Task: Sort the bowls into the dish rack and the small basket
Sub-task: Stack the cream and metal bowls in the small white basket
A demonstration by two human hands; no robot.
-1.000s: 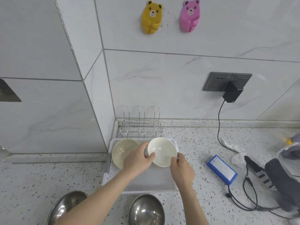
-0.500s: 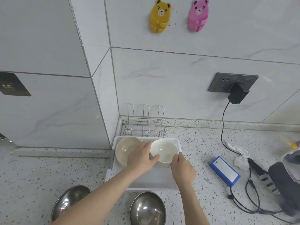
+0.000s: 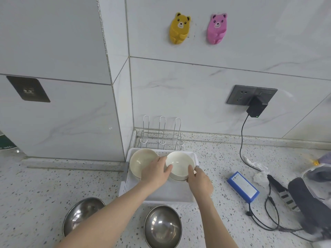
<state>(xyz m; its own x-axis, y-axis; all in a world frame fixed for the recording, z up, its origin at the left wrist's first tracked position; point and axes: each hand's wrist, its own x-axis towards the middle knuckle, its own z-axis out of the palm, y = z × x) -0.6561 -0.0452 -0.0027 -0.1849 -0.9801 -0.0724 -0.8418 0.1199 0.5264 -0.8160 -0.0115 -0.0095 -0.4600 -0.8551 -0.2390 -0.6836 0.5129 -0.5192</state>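
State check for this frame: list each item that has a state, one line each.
White ceramic bowl: upright in the white plastic basket, gripped by both hands.
Cream ceramic bowl: upright in basket, beside it.
Left hand: on white bowl's rim.
Right hand: on its rim.
Two steel bowls: upright on counter.
Wire dish rack: empty.
Black charger: plugged in.

Left steel bowl [image 3: 81, 214] partly behind forearm, dark bag [image 3: 308, 199] cut by right edge, blurred.

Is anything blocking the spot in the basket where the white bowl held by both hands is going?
Nothing visible does. Left hand and right hand hold the white bowl in the white basket, beside the cream bowl; whether the two touch is unclear.
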